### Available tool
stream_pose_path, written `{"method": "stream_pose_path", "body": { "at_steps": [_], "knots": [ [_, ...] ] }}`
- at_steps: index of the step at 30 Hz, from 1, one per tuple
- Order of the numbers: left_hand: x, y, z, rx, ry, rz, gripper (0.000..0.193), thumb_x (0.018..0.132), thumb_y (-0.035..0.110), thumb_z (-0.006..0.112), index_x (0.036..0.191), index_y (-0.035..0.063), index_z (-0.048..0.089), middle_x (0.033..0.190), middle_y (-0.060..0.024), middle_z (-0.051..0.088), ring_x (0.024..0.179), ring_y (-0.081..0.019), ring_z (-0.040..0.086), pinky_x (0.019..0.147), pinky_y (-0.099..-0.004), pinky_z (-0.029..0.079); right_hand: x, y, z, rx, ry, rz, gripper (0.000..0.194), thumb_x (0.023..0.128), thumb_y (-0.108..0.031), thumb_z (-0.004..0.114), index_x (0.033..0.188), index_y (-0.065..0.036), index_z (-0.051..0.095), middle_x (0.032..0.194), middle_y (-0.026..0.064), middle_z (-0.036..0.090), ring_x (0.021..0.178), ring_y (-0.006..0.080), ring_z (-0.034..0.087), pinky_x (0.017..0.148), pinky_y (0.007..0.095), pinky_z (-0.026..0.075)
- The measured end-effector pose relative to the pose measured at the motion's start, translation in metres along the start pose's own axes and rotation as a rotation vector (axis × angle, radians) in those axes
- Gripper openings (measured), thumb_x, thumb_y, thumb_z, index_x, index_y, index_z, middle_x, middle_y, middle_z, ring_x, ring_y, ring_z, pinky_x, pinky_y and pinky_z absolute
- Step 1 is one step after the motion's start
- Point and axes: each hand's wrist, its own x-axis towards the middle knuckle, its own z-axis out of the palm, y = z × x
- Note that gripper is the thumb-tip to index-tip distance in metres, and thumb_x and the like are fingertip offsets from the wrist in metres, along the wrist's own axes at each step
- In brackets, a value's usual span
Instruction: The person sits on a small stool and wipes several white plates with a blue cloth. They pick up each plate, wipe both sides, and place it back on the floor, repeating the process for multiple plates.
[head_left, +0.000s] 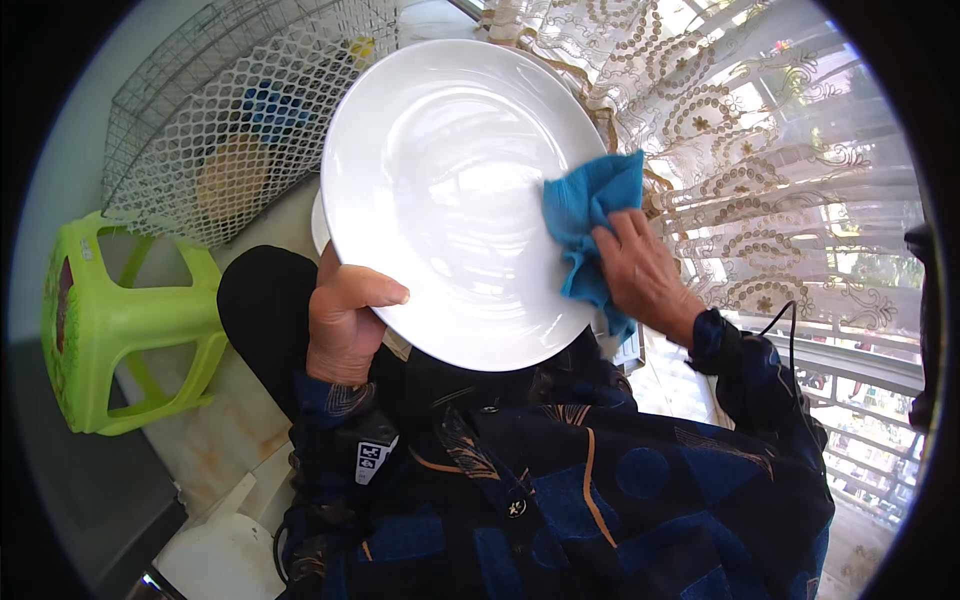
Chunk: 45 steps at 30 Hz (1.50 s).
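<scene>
A large white round plate (465, 202), glossy with light reflections, is held up over my lap. My left hand (349, 315) grips its lower left edge, the thumb lying on the upper face near the rim. At the plate's right side, my right hand (649, 274) holds a crumpled blue cloth (592, 217) that overlaps the right rim. Part of another white rim (319, 225) shows behind the plate on the left; what it belongs to is mostly hidden.
A lime-green plastic stool (142, 322) lies tipped on its side at the left. Behind it stands a wire basket (142, 135) with white mesh (292, 112) and items inside. A patterned sheer curtain (720, 150) hangs at the right. Something white (217, 559) sits at the lower left.
</scene>
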Motion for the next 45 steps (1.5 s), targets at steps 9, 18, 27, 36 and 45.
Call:
{"method": "stream_pose_path", "body": {
  "at_steps": [9,18,27,36,45],
  "knots": [
    [-0.003,0.006,0.004,-0.011,-0.077,-0.044,0.079,0.053,0.010,0.055,0.128,-0.0122,0.047,0.115,-0.0233,0.061,0.104,-0.0336,0.062,0.095,-0.0368,0.050,0.004,-0.054,-0.045,0.641,-0.250,-0.129,0.029,0.080,-0.005,0.068,0.107,-0.002,0.057,0.092,0.0144,0.055,0.088,0.0333,0.056,0.076,0.0416,0.048],
    [-0.011,0.011,0.020,0.017,-0.258,-0.041,0.082,0.055,0.007,0.059,0.135,-0.0016,0.044,0.120,-0.0129,0.060,0.113,-0.0257,0.058,0.100,-0.0356,0.046,0.116,-0.081,-0.085,0.187,0.723,-0.654,0.051,0.081,-0.012,0.066,0.127,0.006,0.054,0.114,0.0245,0.055,0.115,0.0430,0.053,0.088,0.0463,0.055],
    [-0.020,0.016,0.014,0.035,-0.276,-0.045,0.094,0.050,0.007,0.059,0.141,-0.0047,0.037,0.125,-0.0159,0.056,0.117,-0.0285,0.056,0.099,-0.0349,0.046,0.215,-0.015,-0.100,0.208,0.361,-0.665,0.043,0.083,-0.025,0.072,0.124,-0.021,0.059,0.105,0.0088,0.069,0.091,0.0276,0.070,0.084,0.0392,0.056],
    [-0.018,0.016,0.015,0.069,-0.233,-0.063,0.092,0.049,0.012,0.057,0.137,-0.0075,0.042,0.117,-0.0179,0.059,0.107,-0.0291,0.059,0.094,-0.0325,0.049,0.128,0.107,-0.054,0.975,0.002,0.129,0.034,0.083,-0.020,0.063,0.108,0.004,0.068,0.093,0.0083,0.070,0.084,0.0136,0.064,0.080,0.0262,0.052],
    [-0.013,0.000,0.012,-0.069,0.009,-0.049,0.081,0.049,0.012,0.055,0.126,-0.0110,0.049,0.112,-0.0201,0.061,0.100,-0.0301,0.061,0.089,-0.0313,0.051,-0.036,-0.014,0.039,1.779,0.386,1.045,0.025,0.084,-0.009,0.058,0.100,0.008,0.064,0.088,0.0086,0.068,0.075,0.0153,0.065,0.069,0.0260,0.053]
  ]
}}
